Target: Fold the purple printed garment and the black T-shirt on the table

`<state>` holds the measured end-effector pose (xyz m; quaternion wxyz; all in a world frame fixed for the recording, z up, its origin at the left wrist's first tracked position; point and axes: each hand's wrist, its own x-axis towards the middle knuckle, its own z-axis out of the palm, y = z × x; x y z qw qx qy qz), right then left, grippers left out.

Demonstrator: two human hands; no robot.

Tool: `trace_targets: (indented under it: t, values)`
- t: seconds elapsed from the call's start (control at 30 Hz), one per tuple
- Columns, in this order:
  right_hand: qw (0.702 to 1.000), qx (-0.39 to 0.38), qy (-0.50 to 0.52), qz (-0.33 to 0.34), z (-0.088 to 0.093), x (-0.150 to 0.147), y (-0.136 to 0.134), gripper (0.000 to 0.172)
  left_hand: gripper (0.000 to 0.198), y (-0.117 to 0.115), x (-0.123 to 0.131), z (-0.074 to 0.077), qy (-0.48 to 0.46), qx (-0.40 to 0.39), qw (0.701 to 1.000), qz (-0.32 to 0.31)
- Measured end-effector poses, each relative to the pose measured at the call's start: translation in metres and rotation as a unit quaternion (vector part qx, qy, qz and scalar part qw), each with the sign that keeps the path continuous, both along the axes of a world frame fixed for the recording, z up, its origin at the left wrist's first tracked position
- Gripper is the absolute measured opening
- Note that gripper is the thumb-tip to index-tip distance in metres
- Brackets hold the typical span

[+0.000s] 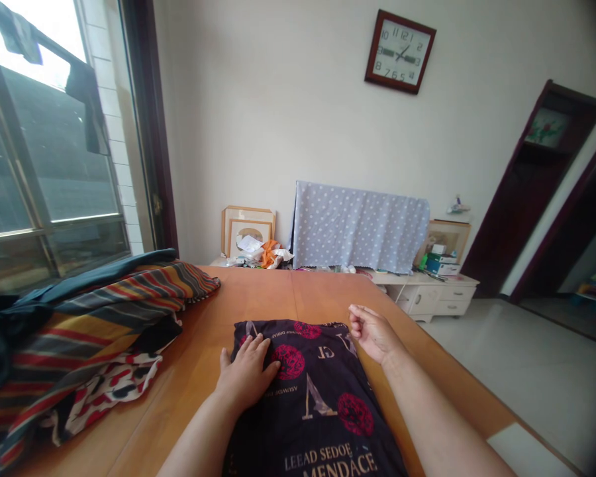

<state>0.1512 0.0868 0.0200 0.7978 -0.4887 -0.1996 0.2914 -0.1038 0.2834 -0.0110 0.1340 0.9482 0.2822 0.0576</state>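
The dark printed cloth [318, 404] runs off the bottom edge, slicing its lettering [330, 465], and the left hand [248, 374] hides part of it. The striped pile [104, 311] runs off the left edge. The small far items [268, 255] are too tiny to tell.

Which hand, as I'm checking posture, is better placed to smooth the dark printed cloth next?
Probably the left hand: it already lies flat, fingers spread, on the dark printed cloth. The right hand is loosely curled at the cloth's far edge and seems not to press on it.
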Motion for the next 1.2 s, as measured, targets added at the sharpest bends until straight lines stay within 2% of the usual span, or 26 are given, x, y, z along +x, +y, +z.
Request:
trace_targets:
  t: [0.33, 0.5, 0.63, 0.8, 0.9, 0.97, 1.1, 1.2]
  values:
    - [0.995, 0.061, -0.012, 0.083, 0.035, -0.021, -0.014, 0.02, 0.066, 0.0, 0.0, 0.001, -0.005, -0.003, 1.0, -0.001]
    - [0.994, 0.053, -0.022, 0.092, 0.039, -0.027, -0.015, 0.022, 0.066, 0.001, 0.0, -0.001, -0.009, -0.001, 1.0, -0.002]
    - [0.997, 0.036, -0.011, 0.06, 0.039, -0.017, -0.014, 0.024, 0.064, 0.002, 0.0, -0.003, -0.011, 0.007, 1.0, -0.003]
    - [1.0, 0.002, 0.004, -0.017, 0.041, 0.002, -0.023, 0.028, 0.064, 0.003, 0.001, -0.004, -0.012, 0.019, 1.0, -0.006]
    - [0.997, -0.017, 0.007, -0.073, 0.039, 0.005, -0.041, 0.027, 0.063, 0.001, 0.0, -0.001, -0.015, 0.024, 1.0, -0.009]
    - [0.99, -0.021, 0.005, -0.143, 0.036, 0.006, -0.059, 0.027, 0.063, -0.001, -0.001, 0.002, -0.017, 0.026, 0.999, -0.01]
    - [0.952, -0.004, 0.0, -0.306, 0.035, 0.014, -0.111, 0.028, 0.063, -0.006, -0.003, 0.005, -0.016, 0.029, 0.999, -0.007]
    - [0.889, 0.02, -0.019, -0.456, 0.036, 0.031, -0.159, 0.037, 0.062, -0.008, -0.004, 0.007, -0.016, 0.033, 0.999, -0.007]
